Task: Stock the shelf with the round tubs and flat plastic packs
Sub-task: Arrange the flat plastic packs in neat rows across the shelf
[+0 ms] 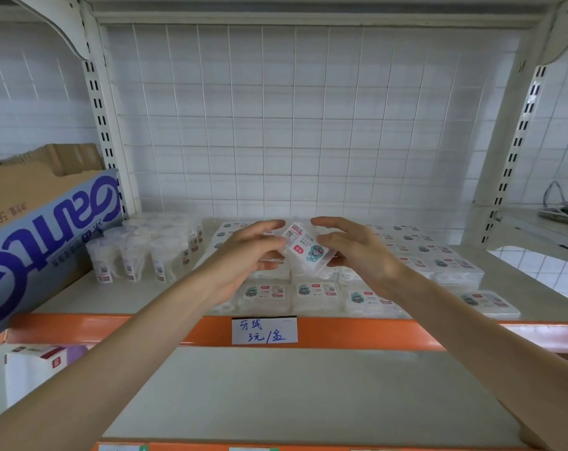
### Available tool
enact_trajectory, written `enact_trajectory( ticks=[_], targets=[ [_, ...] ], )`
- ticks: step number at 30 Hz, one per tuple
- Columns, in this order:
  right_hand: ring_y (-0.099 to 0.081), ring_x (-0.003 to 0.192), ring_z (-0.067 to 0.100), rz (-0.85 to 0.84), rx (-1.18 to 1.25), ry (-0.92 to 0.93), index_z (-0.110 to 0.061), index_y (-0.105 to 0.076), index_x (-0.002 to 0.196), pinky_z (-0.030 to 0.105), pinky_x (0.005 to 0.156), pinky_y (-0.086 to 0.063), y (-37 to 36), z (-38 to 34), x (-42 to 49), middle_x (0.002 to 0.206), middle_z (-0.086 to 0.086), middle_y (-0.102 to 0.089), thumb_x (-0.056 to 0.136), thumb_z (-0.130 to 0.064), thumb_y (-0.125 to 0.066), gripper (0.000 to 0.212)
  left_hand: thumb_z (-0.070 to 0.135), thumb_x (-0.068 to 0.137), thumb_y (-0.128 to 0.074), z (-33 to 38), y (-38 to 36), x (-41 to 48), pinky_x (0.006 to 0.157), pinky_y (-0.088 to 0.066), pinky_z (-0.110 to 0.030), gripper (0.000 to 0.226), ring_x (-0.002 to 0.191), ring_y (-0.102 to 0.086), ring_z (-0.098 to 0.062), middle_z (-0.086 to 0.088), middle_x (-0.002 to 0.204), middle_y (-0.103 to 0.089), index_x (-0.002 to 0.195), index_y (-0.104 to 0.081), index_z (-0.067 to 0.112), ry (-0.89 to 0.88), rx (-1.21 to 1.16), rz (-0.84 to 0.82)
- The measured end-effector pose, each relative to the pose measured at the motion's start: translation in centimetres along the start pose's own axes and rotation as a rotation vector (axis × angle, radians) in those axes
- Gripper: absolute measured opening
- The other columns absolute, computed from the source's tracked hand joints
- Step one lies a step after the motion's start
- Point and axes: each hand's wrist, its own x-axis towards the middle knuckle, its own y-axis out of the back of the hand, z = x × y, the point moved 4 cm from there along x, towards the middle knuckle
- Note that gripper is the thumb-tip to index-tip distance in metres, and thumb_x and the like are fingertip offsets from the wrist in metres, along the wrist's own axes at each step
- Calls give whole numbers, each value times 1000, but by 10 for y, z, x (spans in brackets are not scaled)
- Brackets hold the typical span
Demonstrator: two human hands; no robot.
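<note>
A flat plastic pack [303, 247] with a red and teal label is held tilted above the shelf, between both hands. My left hand [246, 255] pinches its left edge with thumb and fingers. My right hand [357, 252] grips its right side, fingers curled over the top. Beneath them several flat packs [315, 292] lie in rows on the shelf [90, 299], some stacked. Several round clear tubs [131, 255] stand upright in a cluster at the left of the same shelf.
A blue printed carton [45, 242] with a brown cardboard box behind it sits at the shelf's left end. An orange rail carries a handwritten price tag [264, 330]. A lower shelf [292, 395] holds a white box [32, 372] at left. Cables [565, 206] lie far right.
</note>
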Motion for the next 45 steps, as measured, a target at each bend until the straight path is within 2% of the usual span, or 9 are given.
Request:
enact_trajectory(
  ticks=[10, 13, 16, 22, 27, 31, 36, 41, 45],
  targets=[
    [-71, 99, 31, 11, 330, -62, -7, -52, 132, 35, 85, -55, -15, 5, -2, 108, 16, -73, 92, -4, -61, 41, 10, 94, -63, -5, -6, -3, 88, -57, -33, 38, 96, -72, -19, -3, 109, -73, 126, -50, 25, 39, 35, -5],
    [-70, 95, 16, 74, 109, -52, -12, -49, 135, 24, 78, -53, -15, 2, -5, 109, 6, -70, 88, -12, -70, 52, 8, 96, -59, -6, -1, -3, 85, -57, -31, 31, 93, -71, -18, -6, 107, -73, 123, -54, 22, 20, 52, 28],
    [-56, 109, 2, 181, -238, 62, -25, -45, 135, 15, 82, -47, -11, -2, -8, 123, -9, -54, 81, -27, -79, 64, 8, 98, -55, -5, 5, -4, 80, -57, -29, 28, 84, -69, -17, -9, 102, -73, 123, -58, 20, 20, 63, 46],
    [-45, 128, 3, 92, -589, 307, -42, -60, 112, 28, 106, -38, -18, -11, -12, 142, -19, -43, 74, -41, -82, 44, 13, 102, -48, -2, 15, -3, 70, -53, -27, 27, 78, -61, -17, -17, 100, -68, 123, -65, 19, 1, 124, 41],
    [-50, 107, -9, 106, -609, 328, -43, -61, 99, 13, 91, -39, -27, -11, -12, 115, -21, -60, 71, -43, -85, 37, 17, 103, -47, -5, 23, -5, 71, -53, -27, 24, 82, -63, -21, -12, 100, -69, 116, -67, 21, 15, 164, 32],
    [-53, 102, -4, 141, -612, 299, -42, -63, 96, 15, 86, -39, -34, -5, -9, 106, -22, -61, 67, -49, -84, 37, 28, 101, -51, -1, 41, -13, 86, -50, -24, 30, 99, -64, -11, 7, 112, -64, 130, -57, 25, -206, 605, 208],
    [-53, 107, 5, 85, -685, 227, -36, -67, 98, 27, 93, -44, -49, 10, -7, 106, -19, -61, 69, -52, -82, 37, 35, 96, -53, -12, 79, -36, 94, -49, -36, 33, 113, -57, -13, 7, 125, -61, 127, -60, 25, -374, 1093, 294],
    [-52, 112, 9, 54, -819, 198, -31, -67, 105, 29, 96, -42, -67, 18, -8, 112, -14, -62, 75, -54, -77, 39, 55, 89, -38, -31, 90, -56, 93, -47, -32, 50, 106, -58, -8, 12, 114, -64, 113, -71, 26, -422, 1226, 184],
    [-49, 120, 12, 50, -968, 216, -31, -62, 114, 30, 103, -31, -81, 23, -12, 122, -12, -60, 84, -61, -64, 42, 49, 89, -51, -39, 89, -59, 93, -48, -31, 39, 109, -58, -10, 12, 116, -64, 117, -68, 28, -415, 1252, 171]
  ],
)
